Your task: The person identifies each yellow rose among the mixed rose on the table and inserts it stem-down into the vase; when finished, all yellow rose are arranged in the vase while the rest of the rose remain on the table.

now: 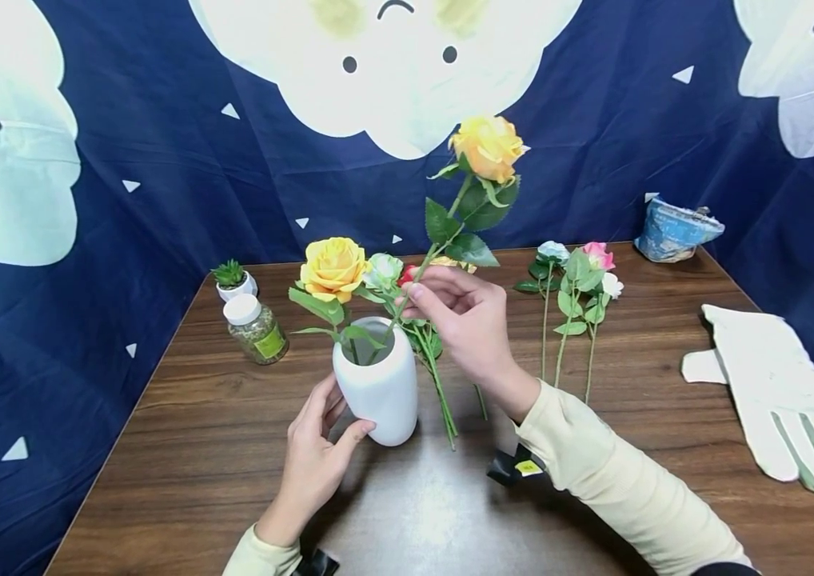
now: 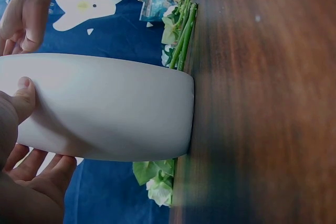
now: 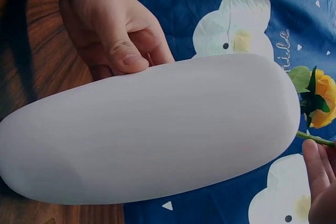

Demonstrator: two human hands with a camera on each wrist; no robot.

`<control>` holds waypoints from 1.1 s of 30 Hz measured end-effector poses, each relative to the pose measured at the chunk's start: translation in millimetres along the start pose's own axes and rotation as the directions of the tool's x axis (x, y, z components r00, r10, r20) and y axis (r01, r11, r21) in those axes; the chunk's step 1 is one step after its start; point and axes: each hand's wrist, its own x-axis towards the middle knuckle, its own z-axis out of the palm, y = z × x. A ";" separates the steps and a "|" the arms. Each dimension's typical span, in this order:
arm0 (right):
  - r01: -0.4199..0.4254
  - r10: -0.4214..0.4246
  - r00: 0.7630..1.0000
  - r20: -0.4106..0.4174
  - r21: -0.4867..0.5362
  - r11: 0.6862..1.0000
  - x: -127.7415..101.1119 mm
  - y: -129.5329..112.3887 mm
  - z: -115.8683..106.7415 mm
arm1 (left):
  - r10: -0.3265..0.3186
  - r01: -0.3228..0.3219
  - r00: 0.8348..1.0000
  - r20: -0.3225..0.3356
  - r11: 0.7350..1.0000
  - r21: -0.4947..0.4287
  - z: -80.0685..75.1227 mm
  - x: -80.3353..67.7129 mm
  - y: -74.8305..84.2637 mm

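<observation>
I see the left hand wrapped round the lower body of the white vase, thumb on the near side and fingers behind, so the vase stays planted upright on the table while a stem goes in; the left wrist view confirms thumb and fingers bracketing the wall, base flat on the wood. The right hand pinches the stem of a tall yellow rose between thumb and fingertips, about midway down, just above the vase mouth. My read: gripping that low gives control of the stem tip, which looks to be at or inside the opening; I can't tell how deep. The stem leans up and right, bloom well above everything else. A second yellow rose already sits in the vase, leaning left, head just over the rim, so the new one gets angled away from it. Small white and red blooms sit just behind the vase; I can't tell whether they're in it or lying behind. Loose stems lie on the table just right of the vase, and a spare bunch of pink and white flowers lies further right, within reach of the right hand. Off to the sides: a jar, a small potted succulent, a white glove, a blue pouch.
</observation>
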 end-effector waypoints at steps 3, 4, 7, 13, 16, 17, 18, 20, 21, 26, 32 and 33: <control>-0.014 0.015 0.999 0.032 -0.055 0.998 -0.2 1.5 1.3 | 0.004 -0.004 1.000 0.000 1.000 -0.001 0.2 -0.1 -0.3; -0.017 0.020 0.999 0.043 -0.070 0.997 -0.3 1.8 1.6 | 0.004 -0.004 1.000 0.000 1.000 -0.001 0.1 0.0 -0.3; -0.033 0.042 0.997 0.065 -0.125 0.992 -0.2 5.0 2.2 | 0.007 -0.007 1.000 0.000 1.000 -0.002 0.1 0.4 -0.2; -0.048 0.072 0.993 0.096 -0.226 0.973 1.6 9.8 2.9 | 0.004 -0.004 1.000 0.000 1.000 -0.006 0.4 0.8 0.8; -0.044 0.081 0.989 0.122 -0.284 0.958 2.0 9.9 2.8 | 0.001 -0.001 1.000 0.001 1.000 -0.007 0.4 0.9 1.0; -0.039 0.082 0.988 0.133 -0.301 0.953 2.1 10.1 2.8 | 0.001 -0.001 1.000 0.002 1.000 -0.007 0.2 0.9 1.0; -0.034 0.084 0.986 0.144 -0.318 0.948 2.2 10.4 2.8 | 0.001 -0.001 1.000 0.002 1.000 -0.007 0.1 0.8 0.8; -0.029 0.093 0.982 0.167 -0.351 0.936 2.0 10.9 2.5 | 0.005 -0.005 1.000 0.004 1.000 -0.009 0.1 0.7 0.5; -0.029 0.102 0.978 0.181 -0.367 0.930 1.7 11.0 2.3 | 0.006 -0.006 1.000 0.004 1.000 -0.009 0.0 0.7 0.4; -0.004 0.161 0.950 0.268 -0.503 0.864 -1.5 11.4 -2.4 | 0.007 -0.007 1.000 0.005 1.000 -0.008 -0.5 -0.1 -0.6; -0.013 0.247 0.908 0.338 -0.567 0.824 -12.6 11.6 -25.1 | 0.005 -0.005 1.000 0.005 1.000 -0.008 -0.8 0.3 -1.3; -0.026 0.254 0.906 0.338 -0.554 0.832 -13.5 11.9 -30.6 | 0.005 -0.005 1.000 0.004 1.000 -0.007 -0.9 0.8 -1.2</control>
